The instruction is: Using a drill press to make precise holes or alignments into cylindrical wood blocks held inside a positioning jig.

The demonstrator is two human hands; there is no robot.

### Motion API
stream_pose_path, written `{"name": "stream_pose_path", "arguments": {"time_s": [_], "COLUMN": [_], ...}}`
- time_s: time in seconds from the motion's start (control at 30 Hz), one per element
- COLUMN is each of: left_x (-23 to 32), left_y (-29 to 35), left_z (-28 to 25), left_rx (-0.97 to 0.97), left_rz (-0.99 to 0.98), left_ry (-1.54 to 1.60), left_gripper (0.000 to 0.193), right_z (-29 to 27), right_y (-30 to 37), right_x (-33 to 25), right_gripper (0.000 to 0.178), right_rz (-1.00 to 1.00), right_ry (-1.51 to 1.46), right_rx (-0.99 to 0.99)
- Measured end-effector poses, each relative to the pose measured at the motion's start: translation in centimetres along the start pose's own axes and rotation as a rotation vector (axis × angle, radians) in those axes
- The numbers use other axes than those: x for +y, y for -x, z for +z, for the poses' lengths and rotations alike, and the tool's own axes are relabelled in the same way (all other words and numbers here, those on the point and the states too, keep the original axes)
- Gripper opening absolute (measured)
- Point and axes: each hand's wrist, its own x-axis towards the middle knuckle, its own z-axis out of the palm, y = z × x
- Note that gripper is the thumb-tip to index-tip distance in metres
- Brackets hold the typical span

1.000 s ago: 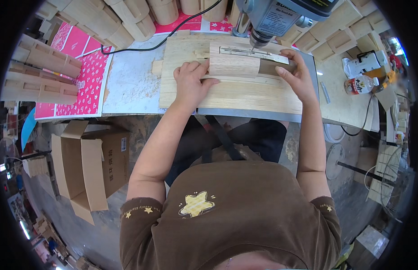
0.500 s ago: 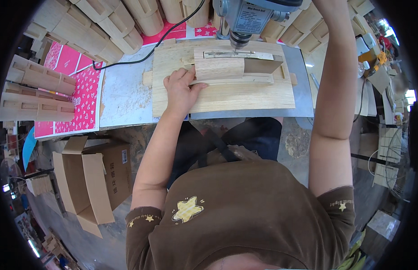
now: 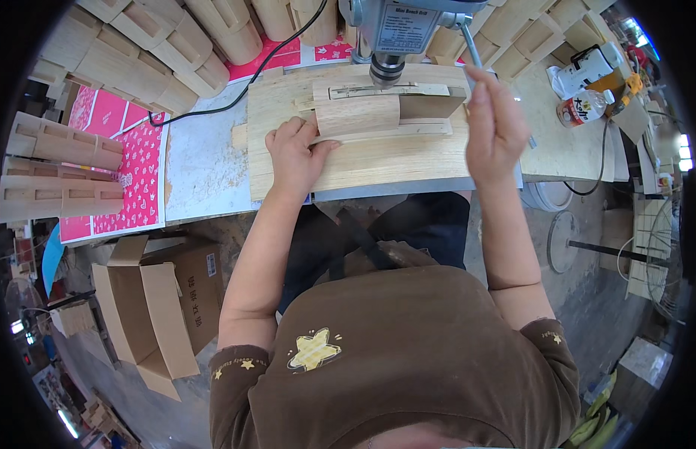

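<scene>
My left hand [image 3: 294, 153] grips the left end of a pale, rounded wooden block [image 3: 359, 114]. Its thumb lies along the block's near edge. The block sits in a wooden jig [image 3: 423, 128] fixed on a flat board [image 3: 378, 166]. Over the block's far side is the chuck [image 3: 387, 72] of a blue-grey bench drill [image 3: 400, 30]; whether the bit touches the wood I cannot make out. To the right, my right hand [image 3: 499, 127] has its curled fingers at the lower end of the drill's metal feed lever [image 3: 470, 43].
Pale wooden cylinders with cut recesses [image 3: 63, 198] stand at the left and back. A black cable [image 3: 269, 66] curves across the table. On the right are a bottle [image 3: 584, 108] and a white container [image 3: 591, 69]. An opened cardboard box [image 3: 164, 303] lies on the floor at left.
My right hand has come down and toward me from the far upper right, and the feed lever has swung into view with it. The chuck now appears lower, nearer the block. My left hand stays put.
</scene>
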Motion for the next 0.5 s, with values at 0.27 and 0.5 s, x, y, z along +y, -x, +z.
{"name": "stream_pose_path", "arguments": {"time_s": [0.27,0.5], "left_x": [-0.3,0.6], "left_y": [0.3,-0.1], "left_z": [0.1,0.5], "left_rx": [-0.007,0.01], "left_rz": [-0.018,0.012], "left_ry": [0.02,0.018], "left_gripper": [0.051,0.053], "right_z": [2.0,-1.8], "right_y": [1.6,-11.6], "right_x": [2.6,-1.9], "right_gripper": [0.011,0.036], "right_rz": [-0.087,-0.143], "right_ry": [-0.079,0.313], "right_rx": [0.019,0.014]}}
